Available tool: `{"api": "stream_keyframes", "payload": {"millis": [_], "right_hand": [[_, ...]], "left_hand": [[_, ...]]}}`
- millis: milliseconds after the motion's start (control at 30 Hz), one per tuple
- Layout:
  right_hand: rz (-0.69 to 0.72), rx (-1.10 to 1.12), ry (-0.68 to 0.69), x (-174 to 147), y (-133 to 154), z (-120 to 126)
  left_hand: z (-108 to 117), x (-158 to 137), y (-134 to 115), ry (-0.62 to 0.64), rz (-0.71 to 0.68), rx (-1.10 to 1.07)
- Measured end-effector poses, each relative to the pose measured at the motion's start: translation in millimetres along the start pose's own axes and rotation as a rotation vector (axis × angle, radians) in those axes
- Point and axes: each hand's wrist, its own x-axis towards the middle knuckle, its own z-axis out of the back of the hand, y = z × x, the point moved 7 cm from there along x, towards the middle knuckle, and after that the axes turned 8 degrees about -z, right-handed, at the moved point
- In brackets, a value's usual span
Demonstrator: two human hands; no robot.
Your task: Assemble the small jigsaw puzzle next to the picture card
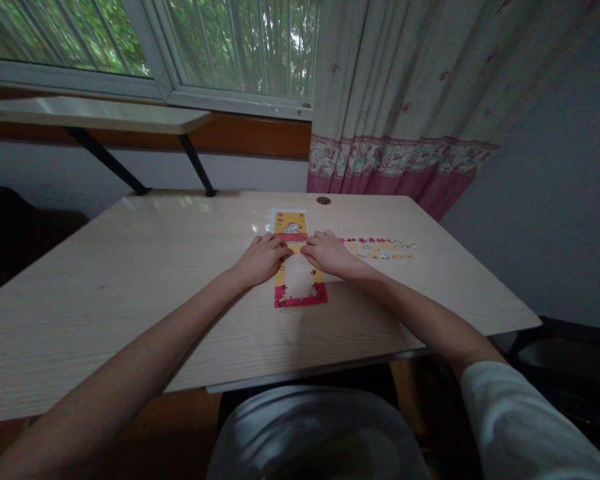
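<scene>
A partly assembled jigsaw puzzle lies flat before me, its border yellow along the sides and red at the near edge, with bare tabletop showing inside. My left hand is at its far left corner, fingers curled and pressed together on the border. From the other side, my right hand pinches at the far right part of the same border. The fingertips nearly meet and hide that edge. Just beyond lies a picture sheet, yellow and red with a white cartoon figure.
To the right, loose puzzle pieces lie in rows, red ones farthest away. The pale wooden table has a round cable hole near its back edge. A raised shelf on black legs stands at the back left, and a curtain hangs behind.
</scene>
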Motion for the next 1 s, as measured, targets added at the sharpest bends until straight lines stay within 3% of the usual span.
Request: {"api": "stream_keyframes", "payload": {"millis": [267,467,1000], "right_hand": [[-0.099,0.196,0.013,-2.4,-27.3,-3.8],[-0.153,0.215,-0.006,-10.3,-47.3,-1.5],[-0.128,0.247,0.055,-10.4,-45.0,-7.1]], "left_hand": [[-2.9,-7.7,4.0,-0.002,-0.027,-0.008],[-4.7,-11.2,8.1,-0.041,-0.065,-0.084],[-7.4,-9.3,9.7,0.017,-0.035,-0.008]]}}
